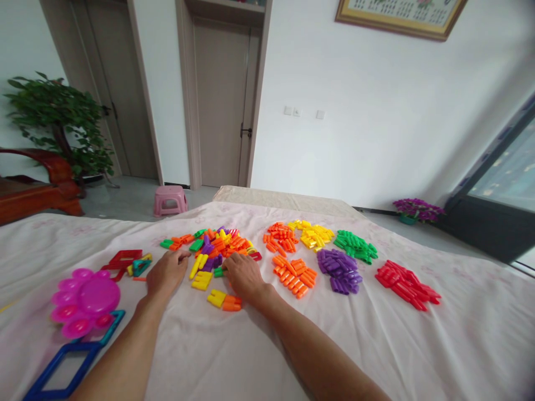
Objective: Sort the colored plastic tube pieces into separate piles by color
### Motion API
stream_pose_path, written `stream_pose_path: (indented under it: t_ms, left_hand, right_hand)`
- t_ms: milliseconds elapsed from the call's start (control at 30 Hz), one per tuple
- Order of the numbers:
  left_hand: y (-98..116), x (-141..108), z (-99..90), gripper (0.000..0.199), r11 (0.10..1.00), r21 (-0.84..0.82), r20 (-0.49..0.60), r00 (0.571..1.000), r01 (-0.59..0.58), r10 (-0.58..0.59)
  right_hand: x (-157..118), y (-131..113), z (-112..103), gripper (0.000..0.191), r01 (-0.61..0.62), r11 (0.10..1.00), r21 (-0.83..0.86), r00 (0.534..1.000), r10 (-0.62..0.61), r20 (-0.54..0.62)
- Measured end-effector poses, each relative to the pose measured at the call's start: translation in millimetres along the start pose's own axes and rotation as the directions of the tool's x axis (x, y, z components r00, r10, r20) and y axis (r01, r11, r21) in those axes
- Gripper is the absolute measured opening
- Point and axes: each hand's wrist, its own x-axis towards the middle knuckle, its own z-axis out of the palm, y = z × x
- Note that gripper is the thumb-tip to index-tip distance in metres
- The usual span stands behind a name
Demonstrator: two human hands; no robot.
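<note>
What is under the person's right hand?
A green block shows at the edge of the right hand, with pale cloth around. What lies directly beneath the palm and curled fingers is covered, so I cannot tell.

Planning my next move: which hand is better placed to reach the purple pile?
Probably the right hand: it's nearer the purple pile; the left hand sits farther off, beside the mixed pile.
</note>
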Motion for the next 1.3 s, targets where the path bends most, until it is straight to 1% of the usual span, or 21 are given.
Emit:
stream_pose_path:
  t_ms: [100,167,300,367,433,533,600,667,700,733,767,800,833,867,900,933,967,1033,1100,1200,1300]
  left_hand:
    - [0.7,-0.2,0.1,0.035,1.0,0.004,-0.003,1.0,-0.001,0.001]
    - [1.7,-0.4,-0.4,0.036,1.0,0.008,-0.003,1.0,-0.002,0.002]
    - [4.3,-1.3,-2.4,0.037,1.0,0.007,-0.002,1.0,0.003,-0.003]
    - [5.7,-2.1,-3.6,0.037,1.0,0.005,-0.001,1.0,0.008,-0.008]
    - [6.7,-2.8,-4.5,0.036,1.0,-0.003,0.001,1.0,0.013,-0.013]
    - [7.5,-3.5,-4.7,0.035,0.999,-0.037,-0.006,1.0,0.015,-0.015]
    - [9.2,-4.2,-4.5,0.034,0.995,-0.098,-0.051,0.998,-0.033,0.028]
    - [14.1,-6.2,-4.9,0.033,0.975,-0.174,-0.115,0.986,-0.14,0.121]
    - [18.1,-7.8,-5.3,0.033,0.956,-0.205,-0.144,0.973,-0.21,0.183]
    - [23.2,-10.0,-6.0,0.033,0.933,-0.225,-0.163,0.955,-0.282,0.249]
    - [29.2,-12.6,-6.6,0.034,0.906,-0.237,-0.172,0.933,-0.351,0.317]
    - [35.8,-15.5,-7.1,0.034,0.878,-0.24,-0.177,0.908,-0.414,0.38]
    - [42.6,-18.3,-7.4,0.034,0.851,-0.241,-0.175,0.883,-0.467,0.435]
    - [49.2,-21.0,-7.1,0.034,0.828,-0.242,-0.171,0.862,-0.506,0.477]
    - [55.2,-23.4,-6.3,0.035,0.809,-0.245,-0.167,0.846,-0.534,0.507]
    - [60.3,-25.2,-4.9,0.036,0.795,-0.251,-0.16,0.833,-0.553,0.529]
    - [64.4,-26.4,-3.1,0.038,0.785,-0.259,-0.156,0.827,-0.562,0.541]
    - [69.5,-27.5,0.9,0.042,0.777,-0.281,-0.138,0.825,-0.563,0.548]
    - [71.5,-27.5,4.3,0.045,0.784,-0.313,-0.097,0.839,-0.536,0.535]
    - [73.0,-28.1,6.0,0.045,0.804,-0.377,-0.011,0.87,-0.46,0.493]
    - [76.4,-30.4,5.2,0.043,0.79,-0.468,0.065,0.876,-0.395,0.477]
  right_hand:
    - [-0.8,-0.6,-3.6,0.032,-0.006,1.0,0.011,1.0,0.006,-0.002]
    - [-0.7,-2.4,-5.3,0.034,-0.012,1.0,-0.003,1.0,0.012,0.001]
    - [0.0,-5.1,-4.3,0.027,0.023,1.0,0.002,1.0,-0.023,0.015]
    - [0.2,-5.7,-2.8,0.027,0.036,0.999,0.013,0.999,-0.037,0.014]
    - [0.4,-6.4,-1.6,0.027,0.036,0.999,0.008,0.999,-0.036,0.026]
    - [1.0,-6.2,-0.4,0.02,0.032,0.999,0.003,0.999,-0.032,0.043]
    - [2.0,-3.2,0.8,0.021,0.0,0.997,0.077,1.0,-0.001,0.002]
    - [4.3,2.8,3.2,0.022,-0.052,0.967,0.249,0.993,0.077,-0.091]
    - [6.2,6.7,5.1,0.022,-0.078,0.928,0.365,0.98,0.138,-0.143]
    - [8.4,10.6,7.3,0.021,-0.097,0.863,0.495,0.961,0.211,-0.179]
    - [11.0,14.2,9.8,0.022,-0.11,0.77,0.629,0.938,0.29,-0.191]
    - [13.7,17.3,12.4,0.024,-0.113,0.648,0.753,0.914,0.365,-0.177]
    - [16.3,19.6,14.7,0.026,-0.106,0.508,0.855,0.893,0.427,-0.144]
    - [18.4,20.8,16.6,0.029,-0.089,0.365,0.927,0.876,0.472,-0.102]
    - [20.0,21.2,17.8,0.032,-0.063,0.235,0.97,0.866,0.496,-0.063]
    - [21.0,20.7,18.4,0.035,-0.034,0.128,0.991,0.861,0.507,-0.036]
    - [21.4,19.6,18.4,0.038,-0.006,0.045,0.999,0.86,0.51,-0.017]
    - [20.9,16.5,17.2,0.041,0.033,-0.072,0.997,0.864,0.503,0.008]
    - [19.6,13.8,16.2,0.043,0.055,-0.144,0.988,0.868,0.496,0.024]
    - [18.5,11.8,16.5,0.046,0.074,-0.25,0.966,0.872,0.486,0.059]
    - [18.8,11.7,16.3,0.047,0.09,-0.353,0.931,0.88,0.465,0.091]
